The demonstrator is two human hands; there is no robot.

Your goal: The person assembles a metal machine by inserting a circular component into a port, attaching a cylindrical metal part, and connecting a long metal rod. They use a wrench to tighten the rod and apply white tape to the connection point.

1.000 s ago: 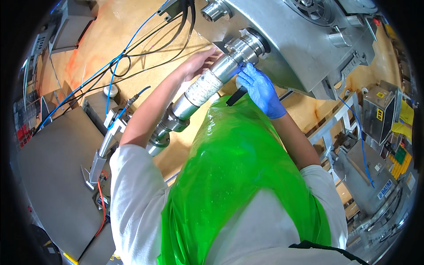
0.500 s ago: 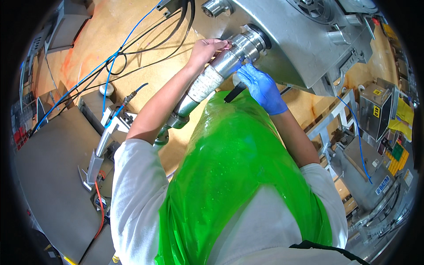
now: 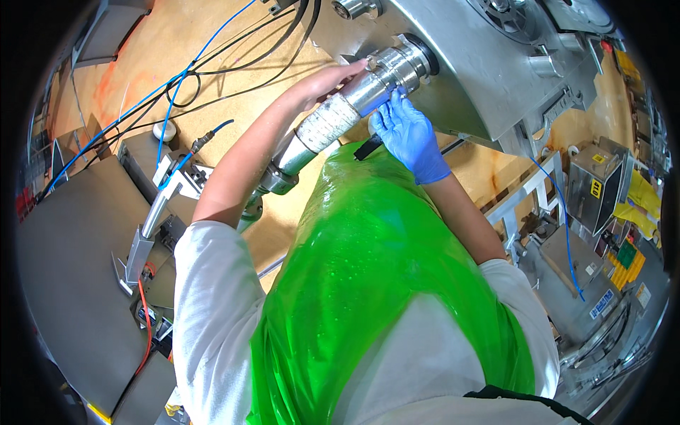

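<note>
Our left hand point(image 3: 320, 85) now lies flatter along the metal pipe point(image 3: 326, 126) — its grip we cannot tell; our right hand point(image 3: 414, 138), fingers extended, is at the coupling point(image 3: 398, 65) — we flank it.

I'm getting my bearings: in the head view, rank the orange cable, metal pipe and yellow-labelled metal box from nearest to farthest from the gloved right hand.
From the gloved right hand:
1. Metal pipe, by the fingertips, to the left.
2. Yellow-labelled metal box, off to the right.
3. Orange cable, at far lower left.
</note>
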